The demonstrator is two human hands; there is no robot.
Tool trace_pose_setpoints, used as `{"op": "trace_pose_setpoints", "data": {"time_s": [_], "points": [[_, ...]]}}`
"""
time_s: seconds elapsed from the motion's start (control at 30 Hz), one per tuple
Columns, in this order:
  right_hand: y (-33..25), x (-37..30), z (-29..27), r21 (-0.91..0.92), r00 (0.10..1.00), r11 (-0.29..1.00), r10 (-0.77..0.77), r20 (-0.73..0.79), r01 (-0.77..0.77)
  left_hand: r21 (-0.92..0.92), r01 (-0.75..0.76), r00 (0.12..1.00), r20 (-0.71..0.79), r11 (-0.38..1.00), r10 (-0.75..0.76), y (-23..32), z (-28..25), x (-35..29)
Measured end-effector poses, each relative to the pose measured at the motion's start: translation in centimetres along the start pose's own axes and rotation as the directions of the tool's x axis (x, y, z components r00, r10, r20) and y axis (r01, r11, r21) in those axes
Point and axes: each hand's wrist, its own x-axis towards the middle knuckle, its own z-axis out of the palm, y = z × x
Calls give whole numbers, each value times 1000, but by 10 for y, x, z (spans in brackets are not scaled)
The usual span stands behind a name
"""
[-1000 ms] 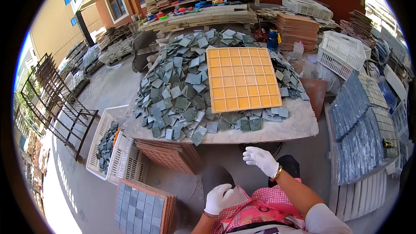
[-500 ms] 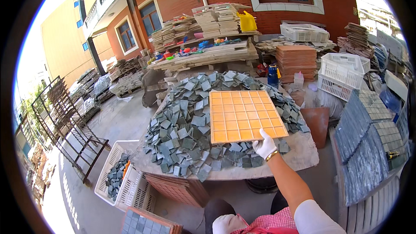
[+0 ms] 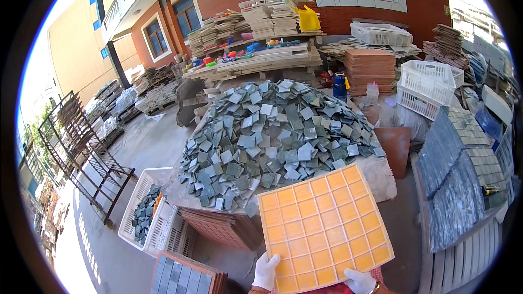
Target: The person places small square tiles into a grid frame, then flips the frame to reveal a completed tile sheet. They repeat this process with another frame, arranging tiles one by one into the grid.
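Observation:
An orange, square grid tray [image 3: 325,227] with pale raised dividers is tilted up close in front of me, its compartments bare. My left hand [image 3: 265,271], in a white glove, is closed on its lower left edge, thumb on the face. Along the near edge, toward the right, my right hand [image 3: 360,282] grips it too, also gloved, the rest of its fingers hidden behind. Just beyond the tray, a wide heap of small grey-green square stone tiles [image 3: 261,136] covers much of the table [image 3: 376,173].
Left of the table stand a white plastic crate [image 3: 143,185] holding loose tiles and a stack of reddish boards [image 3: 218,227]. A board of laid tiles [image 3: 180,279] sits at lower left. Right are wrapped tile stacks [image 3: 455,185] on a pallet; a metal rack [image 3: 87,158] stands far left.
The tray has come off the tile heap toward me and turned slightly. My left hand, earlier low near my lap, now holds its left edge; the right hand has drawn back with it.

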Motion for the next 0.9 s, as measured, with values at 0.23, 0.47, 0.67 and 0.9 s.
{"op": "trace_pose_setpoints", "data": {"time_s": [0.23, 0.47, 0.67, 0.9], "points": [[6, -27, -9, 210, 964, 948, 204, 172, -238, 82, -7, 1000, 11, 997, 6, -60, -16, -21], [30, 15, -26, 333, 874, 855, 243, 420, -398, 184, 69, 998, -20, 981, -66, -59, -39, 22], [35, 53, -8, 490, 779, 612, 410, 475, -621, 794, -72, 918, -184, 603, 352, 4, -42, 86], [23, 41, -24, 60, 728, 807, 495, 474, -588, 980, -186, 856, 199, -75, 477, 54, -57, 192]]}}
